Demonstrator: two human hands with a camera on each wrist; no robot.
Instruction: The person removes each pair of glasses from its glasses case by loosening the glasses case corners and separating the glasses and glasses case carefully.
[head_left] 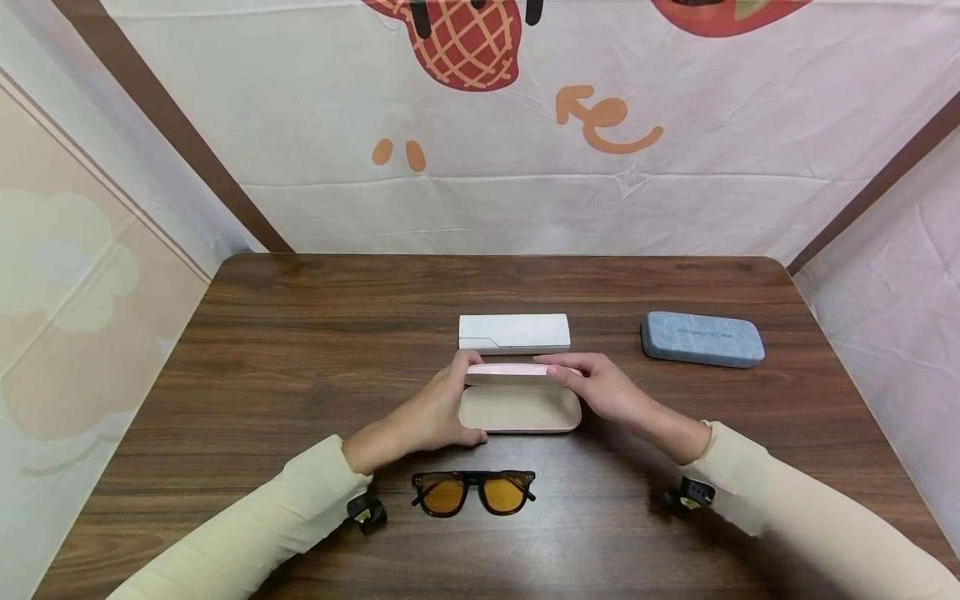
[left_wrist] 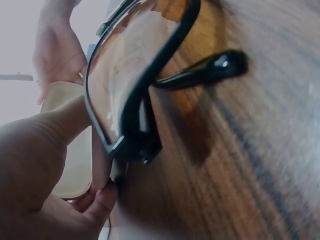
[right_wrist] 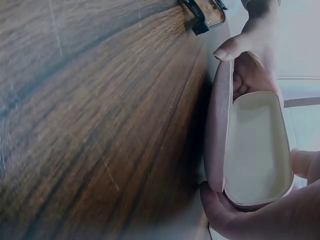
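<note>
Pink glasses case (head_left: 520,409) between the hands (head_left: 441,407) (head_left: 606,388), one clamped on each end.

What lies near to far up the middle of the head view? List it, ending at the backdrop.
Black-framed amber-lens sunglasses → open pink eyeglass case → white eyeglass case → printed cloth backdrop

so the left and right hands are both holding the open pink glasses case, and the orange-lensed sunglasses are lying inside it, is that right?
The sunglasses are not inside: the head view shows the orange-lensed sunglasses lying on the wood-grain table, on the person's side of the case. The left hand and right hand are indeed both holding the open pink glasses case.
</note>
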